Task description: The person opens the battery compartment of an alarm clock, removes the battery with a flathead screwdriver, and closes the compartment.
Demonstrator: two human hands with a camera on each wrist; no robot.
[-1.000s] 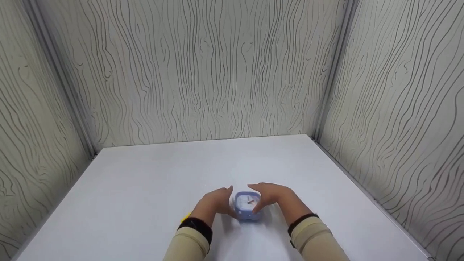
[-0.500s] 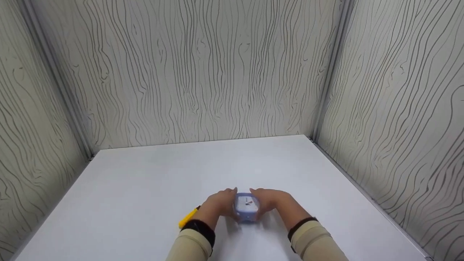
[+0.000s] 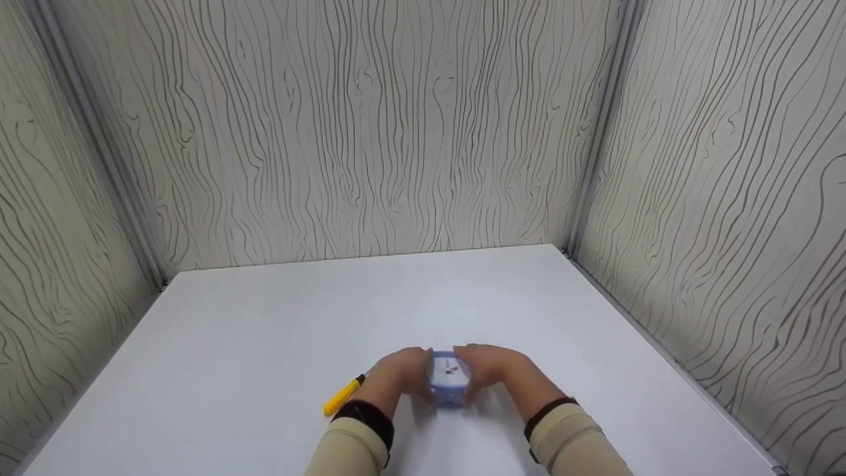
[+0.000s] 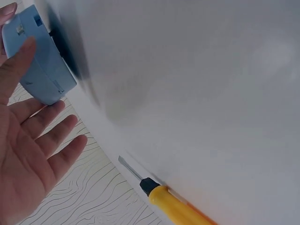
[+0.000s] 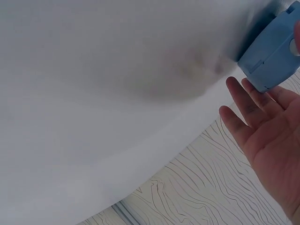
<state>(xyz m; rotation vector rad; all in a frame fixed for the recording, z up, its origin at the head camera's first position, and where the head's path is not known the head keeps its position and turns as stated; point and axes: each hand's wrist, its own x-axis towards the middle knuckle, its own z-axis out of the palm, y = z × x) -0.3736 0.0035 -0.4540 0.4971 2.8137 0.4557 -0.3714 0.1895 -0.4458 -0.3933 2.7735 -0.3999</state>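
One small blue clock point(image 3: 449, 380) stands on the white table point(image 3: 264, 330), near its front edge, between two hands. The left hand point(image 3: 400, 373) cups it from 9 o'clock, the right hand point(image 3: 492, 367) from 3 o'clock, fingers extended and touching its sides. One yellow-handled screwdriver point(image 3: 342, 395) lies at 9 o'clock of the left hand.
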